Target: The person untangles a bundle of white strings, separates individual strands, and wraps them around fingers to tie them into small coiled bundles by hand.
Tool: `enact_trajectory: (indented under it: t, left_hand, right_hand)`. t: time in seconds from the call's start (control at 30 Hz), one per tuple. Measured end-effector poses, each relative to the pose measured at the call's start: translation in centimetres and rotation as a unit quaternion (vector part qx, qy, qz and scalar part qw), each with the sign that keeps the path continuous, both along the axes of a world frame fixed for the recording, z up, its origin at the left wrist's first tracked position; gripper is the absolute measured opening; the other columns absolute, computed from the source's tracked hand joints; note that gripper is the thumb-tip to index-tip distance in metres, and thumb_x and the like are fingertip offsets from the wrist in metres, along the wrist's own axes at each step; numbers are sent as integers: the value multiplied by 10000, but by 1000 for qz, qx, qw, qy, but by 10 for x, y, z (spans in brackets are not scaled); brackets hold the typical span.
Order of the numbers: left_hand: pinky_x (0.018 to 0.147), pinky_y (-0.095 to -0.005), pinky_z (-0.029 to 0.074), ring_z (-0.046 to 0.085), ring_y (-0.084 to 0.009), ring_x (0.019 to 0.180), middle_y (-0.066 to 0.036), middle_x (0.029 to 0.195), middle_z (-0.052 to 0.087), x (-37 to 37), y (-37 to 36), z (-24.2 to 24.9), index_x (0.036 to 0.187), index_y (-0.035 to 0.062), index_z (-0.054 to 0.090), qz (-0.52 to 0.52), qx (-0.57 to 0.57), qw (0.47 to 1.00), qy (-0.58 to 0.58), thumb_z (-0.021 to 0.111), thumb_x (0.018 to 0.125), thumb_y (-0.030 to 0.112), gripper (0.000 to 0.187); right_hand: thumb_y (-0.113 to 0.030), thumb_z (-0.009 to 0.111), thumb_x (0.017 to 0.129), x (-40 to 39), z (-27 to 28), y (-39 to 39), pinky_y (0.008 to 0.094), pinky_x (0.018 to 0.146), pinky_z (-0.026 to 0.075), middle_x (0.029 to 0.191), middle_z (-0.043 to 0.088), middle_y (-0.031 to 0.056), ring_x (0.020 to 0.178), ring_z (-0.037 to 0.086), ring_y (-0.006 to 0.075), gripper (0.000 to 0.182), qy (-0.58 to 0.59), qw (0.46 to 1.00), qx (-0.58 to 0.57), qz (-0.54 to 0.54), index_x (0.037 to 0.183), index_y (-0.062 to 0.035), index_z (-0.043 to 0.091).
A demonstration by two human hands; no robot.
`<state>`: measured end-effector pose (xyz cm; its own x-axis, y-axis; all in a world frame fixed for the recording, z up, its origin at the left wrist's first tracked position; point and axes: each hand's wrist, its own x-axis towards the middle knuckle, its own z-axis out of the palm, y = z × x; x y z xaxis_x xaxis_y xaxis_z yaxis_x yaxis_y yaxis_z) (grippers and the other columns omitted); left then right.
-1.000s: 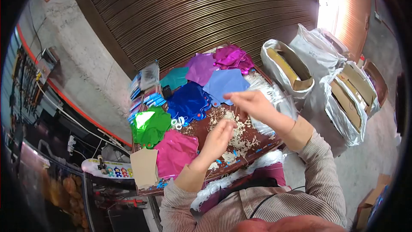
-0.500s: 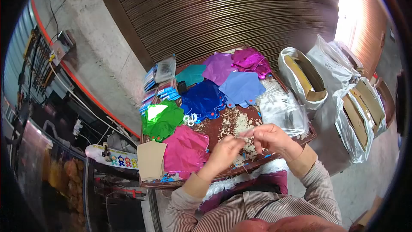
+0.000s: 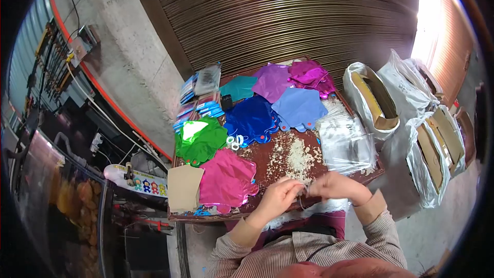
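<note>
Over the front edge of the table, my left hand (image 3: pixel 280 196) pinches a thin white string (image 3: pixel 302 204), its loose end hanging below the fingers. My right hand (image 3: pixel 335 185) is close beside it, the fingertips right at the string and smeared by motion. Left of my hands lies a pile of shiny pink foil sheets (image 3: pixel 228 179) with scalloped edges. Small white rings or rolls (image 3: pixel 235 142) sit beyond it, next to dark blue foil sheets (image 3: pixel 251 118). Clear plastic bags (image 3: pixel 348 146) are stacked to the right.
Green (image 3: pixel 200 139), teal, purple, magenta and light blue foil piles (image 3: pixel 298 108) cover the far half of the worn table (image 3: pixel 272 157). Beige card (image 3: pixel 184 188) lies at the left corner. White sacks with cardboard (image 3: pixel 432 149) stand on the floor at right, a ribbed shutter (image 3: pixel 298 15) behind.
Both hands have come lower, toward my body, and the white string now shows hanging between them. The whole view has shifted slightly.
</note>
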<state>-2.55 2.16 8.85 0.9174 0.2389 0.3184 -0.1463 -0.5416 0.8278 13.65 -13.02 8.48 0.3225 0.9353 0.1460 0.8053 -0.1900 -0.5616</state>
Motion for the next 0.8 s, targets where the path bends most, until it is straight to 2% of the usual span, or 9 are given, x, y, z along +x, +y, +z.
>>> enact_trajectory:
  t: [0.07,0.13,0.17,0.3,0.33,0.5,0.63,0.67,0.8]
  left_hand:
    - [636,-294,472,576,-220,695,-73,845,634,0,-3,-18,943,18,688,-8,8,1000,-8,611,886,95,123]
    - [640,-286,474,586,-220,703,-75,856,644,-4,-7,-31,945,18,689,-17,15,1000,-13,612,887,97,125]
    - [640,-286,474,586,-220,703,-75,856,644,-8,-9,-33,945,18,689,-18,12,1000,-10,612,887,97,125]
    - [643,-284,476,592,-217,711,-78,881,654,-22,-10,-32,954,18,693,12,-5,1000,7,612,892,108,136]
    - [643,-284,476,592,-217,711,-78,881,654,-25,-12,-36,954,18,693,13,-7,1000,10,612,892,108,136]
    - [641,-285,475,594,-216,709,-72,879,653,-35,-22,-58,976,19,689,-48,-27,997,47,611,895,114,148]
    - [643,-289,472,593,-216,717,-64,879,652,-45,-14,-70,987,18,680,-13,-26,997,65,600,900,116,153]
    - [643,-289,472,593,-216,717,-64,879,652,-47,-17,-72,987,18,680,-12,-27,997,64,600,900,116,153]
    - [657,-289,468,592,-212,737,-58,876,650,-54,-38,-90,974,23,674,-16,-139,978,152,592,904,121,146]
  right_hand:
    - [-151,569,921,-12,12,-3,217,478,461,838,709,69,481,578,131,201,360,931,62,-10,1009,-45,715]
    - [-160,567,923,-23,22,-9,209,471,472,864,717,60,475,572,134,220,673,731,114,-26,1023,-29,713]
    - [-160,567,923,-26,24,-13,209,471,472,864,717,60,475,572,134,220,675,729,112,-28,1023,-29,713]
    - [-186,559,938,-26,30,-20,200,484,455,875,706,34,521,580,118,242,370,902,-221,9,1035,-25,711]
    - [-186,559,938,-30,27,-20,200,484,455,875,706,34,521,580,118,242,372,901,-224,10,1035,-25,711]
    - [-177,578,926,-54,11,-18,202,509,475,945,706,17,530,576,102,232,577,807,91,-85,1052,-30,706]
    - [-159,572,932,-45,12,-28,211,513,484,1010,705,26,545,584,106,230,494,808,-314,69,1054,-8,695]
    - [-159,572,932,-47,8,-27,211,513,484,1010,705,26,545,584,106,230,493,808,-315,69,1054,-8,695]
    - [-222,567,937,-77,-31,-23,229,517,486,986,709,-3,558,583,92,245,526,841,25,-121,1017,-42,713]
